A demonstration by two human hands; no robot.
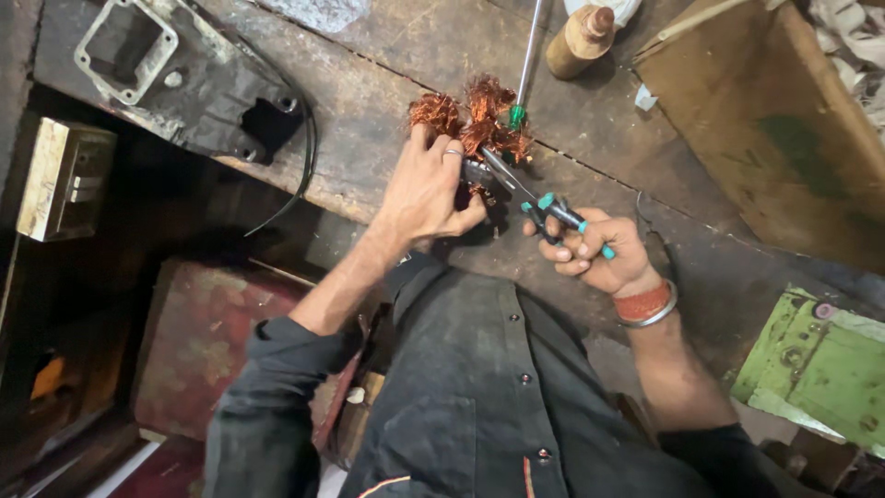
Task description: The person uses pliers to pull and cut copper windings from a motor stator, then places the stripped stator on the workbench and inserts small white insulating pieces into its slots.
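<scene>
Copper winding (479,115) under left hand (426,189), pliers (539,205) in right hand (599,254).

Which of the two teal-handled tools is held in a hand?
The pliers, gripped by the right hand; the screwdriver lies on the bench, untouched.

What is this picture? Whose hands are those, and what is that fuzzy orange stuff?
The camera sits on a person's head and looks down, so you see their own two arms. The fuzzy stuff is a bundle of copper wire on a worn wooden bench. The left hand grips the bundle. The right hand holds pliers with teal handles, their tips in the wire. A screwdriver lies beyond, a grey metal casing at the bench's far left.
</scene>
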